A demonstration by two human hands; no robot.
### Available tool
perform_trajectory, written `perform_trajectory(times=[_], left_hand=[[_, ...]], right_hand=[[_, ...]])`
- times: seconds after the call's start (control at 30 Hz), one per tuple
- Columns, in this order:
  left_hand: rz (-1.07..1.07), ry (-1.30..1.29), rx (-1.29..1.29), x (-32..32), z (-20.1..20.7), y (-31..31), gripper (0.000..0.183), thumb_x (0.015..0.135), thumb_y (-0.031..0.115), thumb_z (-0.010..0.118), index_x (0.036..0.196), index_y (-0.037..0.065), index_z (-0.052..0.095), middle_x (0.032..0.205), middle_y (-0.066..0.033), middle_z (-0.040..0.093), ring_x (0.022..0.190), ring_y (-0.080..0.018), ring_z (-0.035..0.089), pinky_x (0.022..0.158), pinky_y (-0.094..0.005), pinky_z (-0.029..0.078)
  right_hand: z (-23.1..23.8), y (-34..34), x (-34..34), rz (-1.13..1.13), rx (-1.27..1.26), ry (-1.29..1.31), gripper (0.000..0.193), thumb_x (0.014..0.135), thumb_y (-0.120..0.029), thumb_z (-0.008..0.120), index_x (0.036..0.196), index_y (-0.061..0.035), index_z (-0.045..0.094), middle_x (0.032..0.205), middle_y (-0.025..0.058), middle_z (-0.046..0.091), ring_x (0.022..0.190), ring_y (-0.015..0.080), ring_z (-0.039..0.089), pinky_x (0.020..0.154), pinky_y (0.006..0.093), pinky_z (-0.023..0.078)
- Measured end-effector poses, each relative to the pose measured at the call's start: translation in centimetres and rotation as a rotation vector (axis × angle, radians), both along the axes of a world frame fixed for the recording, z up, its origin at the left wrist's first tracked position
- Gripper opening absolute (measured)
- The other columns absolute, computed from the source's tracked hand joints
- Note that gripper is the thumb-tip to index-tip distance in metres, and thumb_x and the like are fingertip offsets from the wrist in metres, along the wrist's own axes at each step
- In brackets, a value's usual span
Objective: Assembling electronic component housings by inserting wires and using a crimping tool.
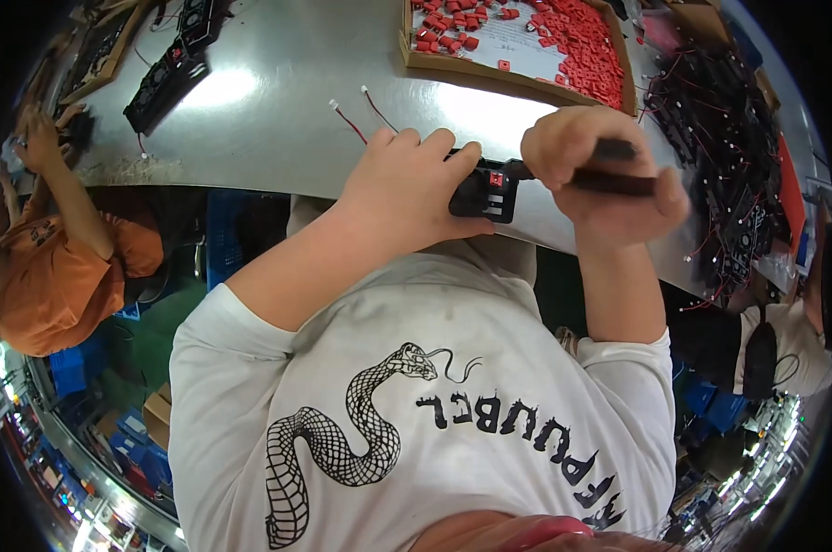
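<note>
My left hand (407, 184) is closed over a black plastic housing (476, 204) near the table's front edge, its thumb along the near side and its fingers over the far side. A small red square piece (496, 179) sits in the housing's right part. Red and black wires with white connectors (334, 105) reach out past the left hand's fingers. In my right hand (609, 175) is a dark two-handled tool that looks like pliers (614, 182). Its narrow tip points left, right beside the red piece; whether it grips the piece is too small to tell.
A cardboard tray (517, 85) of red pieces stands at the back. Black housings with wires (710, 138) are heaped at the right. Another black housing (166, 87) lies at the far left of the metal table (278, 120). A person in orange (66, 267) works at the left.
</note>
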State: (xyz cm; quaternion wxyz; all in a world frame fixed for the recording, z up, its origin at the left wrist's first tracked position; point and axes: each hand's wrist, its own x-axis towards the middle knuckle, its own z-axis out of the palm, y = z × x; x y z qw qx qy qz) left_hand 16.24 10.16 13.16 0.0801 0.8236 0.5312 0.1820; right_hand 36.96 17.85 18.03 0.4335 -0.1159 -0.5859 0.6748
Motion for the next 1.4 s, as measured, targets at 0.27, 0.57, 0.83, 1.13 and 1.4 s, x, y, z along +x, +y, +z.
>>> perform_trajectory(times=[0.27,0.57,0.83,1.13,1.4], left_hand=[[0.01,-0.037,0.032,-0.4,-0.2,-0.1,0.068,0.071,0.058,0.083,0.118,0.013,0.068,0.095,-0.0066,0.064,0.082,-0.028,0.065,0.079,-0.0423,0.044],[-0.007,-0.061,0.021,-0.7,-0.7,-0.2,0.068,0.069,0.057,0.083,0.118,0.012,0.068,0.094,-0.006,0.064,0.081,-0.0277,0.065,0.078,-0.0424,0.044],[-0.01,-0.064,0.042,-0.9,-1.0,0.0,0.071,0.069,0.058,0.084,0.12,0.012,0.068,0.094,-0.0058,0.064,0.081,-0.0269,0.065,0.078,-0.0417,0.044],[0.061,-0.032,0.025,0.1,-0.5,-1.3,0.074,0.071,0.061,0.081,0.124,0.011,0.065,0.095,-0.0051,0.063,0.081,-0.0247,0.063,0.077,-0.04,0.04],[0.066,-0.016,0.027,0.1,-0.3,-1.5,0.074,0.072,0.063,0.079,0.123,0.011,0.066,0.093,-0.0044,0.062,0.079,-0.0236,0.062,0.076,-0.0396,0.04]], right_hand=[[-0.5,0.4,-0.7,-0.002,-0.013,-0.039,0.057,0.088,-0.061,0.055,0.081,-0.0045,0.06,0.071,0.0088,0.059,0.06,0.0214,0.056,0.058,0.0351,0.044],[0.6,-0.2,-0.2,-0.001,0.051,-0.025,0.063,0.087,-0.065,0.052,0.09,-0.0029,0.062,0.076,0.012,0.06,0.057,0.0244,0.051,0.057,0.0381,0.042],[-2.9,0.4,0.7,0.137,0.077,0.126,0.08,0.087,-0.069,0.057,0.125,0.0009,0.06,0.092,0.0166,0.061,0.083,0.0256,0.054,0.076,0.0386,0.044],[-2.7,-2.3,0.9,-0.132,-0.077,0.217,0.092,0.082,-0.074,0.054,0.124,0.0076,0.056,0.107,0.0167,0.062,0.096,0.0237,0.056,0.087,0.0361,0.043],[-3.9,-3.2,0.3,-0.169,-0.103,0.311,0.092,0.083,-0.073,0.054,0.128,0.007,0.054,0.109,0.0164,0.059,0.099,0.0244,0.053,0.092,0.0391,0.042]])
